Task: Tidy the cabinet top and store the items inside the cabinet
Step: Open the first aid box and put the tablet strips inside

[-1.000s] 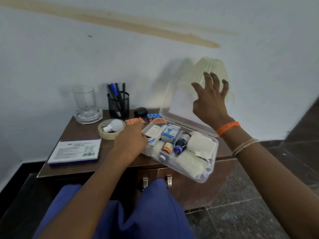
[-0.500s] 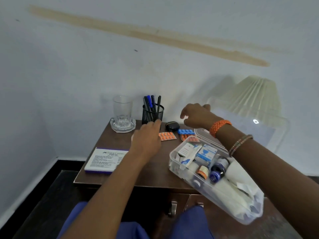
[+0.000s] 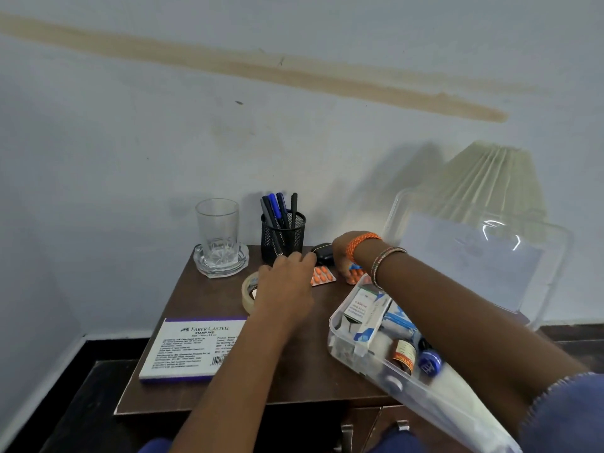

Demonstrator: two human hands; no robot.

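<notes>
Pill strips [image 3: 323, 276] at frame centre on tabletop [image 3: 202, 305] | step: being gathered into open clear box [image 3: 340, 335] | left hand [image 3: 284, 286] grip relaxed above strip | right hand [image 3: 343, 256] grip: cannot tell | next: strip to be pinched, lifted.

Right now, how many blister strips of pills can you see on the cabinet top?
2. One orange pill strip lies beside the left hand, in front of the black mesh pen cup. A second strip sits under the right hand; that hand may hide more.
</notes>
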